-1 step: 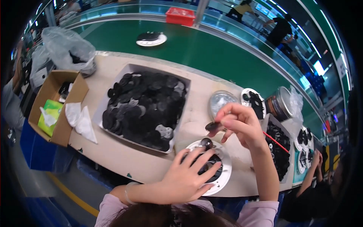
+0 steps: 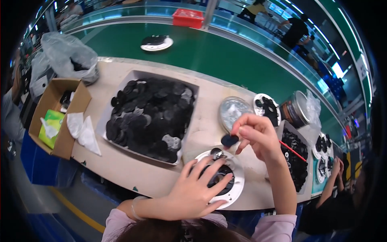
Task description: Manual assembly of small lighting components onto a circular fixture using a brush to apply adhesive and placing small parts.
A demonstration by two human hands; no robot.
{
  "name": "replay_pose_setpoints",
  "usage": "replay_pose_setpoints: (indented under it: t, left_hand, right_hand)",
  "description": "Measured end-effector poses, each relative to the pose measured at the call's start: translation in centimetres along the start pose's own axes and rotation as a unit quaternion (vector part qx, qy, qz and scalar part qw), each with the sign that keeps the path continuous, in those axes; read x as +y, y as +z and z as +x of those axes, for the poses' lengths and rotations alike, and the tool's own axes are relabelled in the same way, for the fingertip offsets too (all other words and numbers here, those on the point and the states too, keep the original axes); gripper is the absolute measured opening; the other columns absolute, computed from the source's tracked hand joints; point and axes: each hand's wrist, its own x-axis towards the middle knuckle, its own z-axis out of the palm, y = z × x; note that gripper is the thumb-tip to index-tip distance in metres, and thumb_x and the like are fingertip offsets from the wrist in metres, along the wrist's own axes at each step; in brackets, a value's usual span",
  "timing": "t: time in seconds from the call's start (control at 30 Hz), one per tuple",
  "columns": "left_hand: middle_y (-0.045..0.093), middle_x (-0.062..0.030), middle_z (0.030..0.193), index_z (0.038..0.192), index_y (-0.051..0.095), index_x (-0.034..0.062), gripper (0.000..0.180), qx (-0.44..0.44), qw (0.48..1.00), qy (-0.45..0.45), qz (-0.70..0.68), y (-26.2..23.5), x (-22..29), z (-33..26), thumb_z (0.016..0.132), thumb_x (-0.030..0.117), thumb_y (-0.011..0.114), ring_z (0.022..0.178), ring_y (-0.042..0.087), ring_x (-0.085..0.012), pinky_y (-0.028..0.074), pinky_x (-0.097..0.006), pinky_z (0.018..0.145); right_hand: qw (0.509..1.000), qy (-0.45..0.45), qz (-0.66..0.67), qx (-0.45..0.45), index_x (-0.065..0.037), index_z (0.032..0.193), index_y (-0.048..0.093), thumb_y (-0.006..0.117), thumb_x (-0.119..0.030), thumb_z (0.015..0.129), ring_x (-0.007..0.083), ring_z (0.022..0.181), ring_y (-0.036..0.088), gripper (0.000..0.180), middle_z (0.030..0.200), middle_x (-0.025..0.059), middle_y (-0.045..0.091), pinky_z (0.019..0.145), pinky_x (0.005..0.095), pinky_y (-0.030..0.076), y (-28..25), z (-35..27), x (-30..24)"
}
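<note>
Black disc pinched in the right hand — between twelve and one o'clock from the white plate.
The left hand lies with fingers apart over the plate's dark round parts — whether it presses them, I cannot tell; on the bench, a shallow box of loose discs sits at ten o'clock from the plate.

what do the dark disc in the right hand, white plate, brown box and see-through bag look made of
Dark disc: perhaps plastic or rubber, smooth and black; hard to tell. White plate: likely plastic, smooth and even, though coated paper is possible. Brown box: seemingly cardboard, matte with stiff walls. See-through bag: thin plastic film, crumpled and shiny.
</note>
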Motion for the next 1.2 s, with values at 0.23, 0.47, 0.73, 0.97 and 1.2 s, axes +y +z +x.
replay_pose_setpoints:
  t: [0.23,0.47,0.73,0.97,1.2]
  left_hand:
    - [0.049,-0.0159,0.114,0.113,0.055,0.0091,0.057,0.034,0.999,-0.041,-0.005,0.8,0.1,0.1,0.065,0.034,0.073,0.105,0.046,-0.0333,0.036,-0.042,0.087]
    - [0.048,-0.0157,0.114,0.114,0.054,0.0093,0.058,0.012,0.999,-0.043,0.005,0.6,0.1,0.7,0.065,0.033,0.074,0.105,0.047,-0.0326,0.037,-0.041,0.086]
    - [0.048,-0.013,0.112,0.114,0.056,0.0127,0.056,0.004,0.999,-0.049,-0.001,0.7,0.1,0.5,0.065,0.033,0.073,0.106,0.045,-0.0322,0.036,-0.042,0.088]
    - [0.048,-0.0088,0.121,0.115,0.056,0.0137,0.051,-0.055,0.994,-0.022,0.091,0.2,0.4,1.2,0.071,0.038,0.065,0.112,0.043,-0.03,0.032,-0.045,0.093]
    - [0.05,-0.0088,0.12,0.116,0.055,0.013,0.05,-0.07,0.994,-0.022,0.081,0.1,0.7,1.6,0.072,0.036,0.063,0.113,0.043,-0.0281,0.031,-0.046,0.095]
  right_hand:
    - [0.986,0.11,-0.061,0.107,0.001,0.079,0.057,0.067,-0.002,0.073,0.0103,0.061,0.061,0.011,0.07,0.0044,0.062,0.05,0.0197,0.05,-1.1,-3.5,-0.4]
    - [0.969,0.239,-0.062,-0.011,0.0,0.075,0.061,0.065,-0.012,0.079,0.0055,0.055,0.055,0.014,0.065,0.0024,0.061,0.048,0.017,0.038,-2.3,-2.8,1.0]
    - [0.958,0.276,-0.042,-0.061,-0.002,0.072,0.059,0.065,-0.012,0.079,0.004,0.051,0.053,0.013,0.06,0.0012,0.059,0.043,0.0158,0.034,-2.8,-2.5,2.6]
    - [0.968,0.224,-0.086,-0.069,-0.003,0.069,0.053,0.063,-0.013,0.082,0.003,0.055,0.045,0.019,0.061,-0.0032,0.052,0.05,0.0174,0.035,-2.2,-3.0,3.3]
    - [0.981,0.162,-0.076,-0.081,-0.003,0.074,0.053,0.057,-0.012,0.085,0.002,0.063,0.044,0.015,0.067,-0.004,0.051,0.055,0.0166,0.036,-2.5,-3.7,4.2]
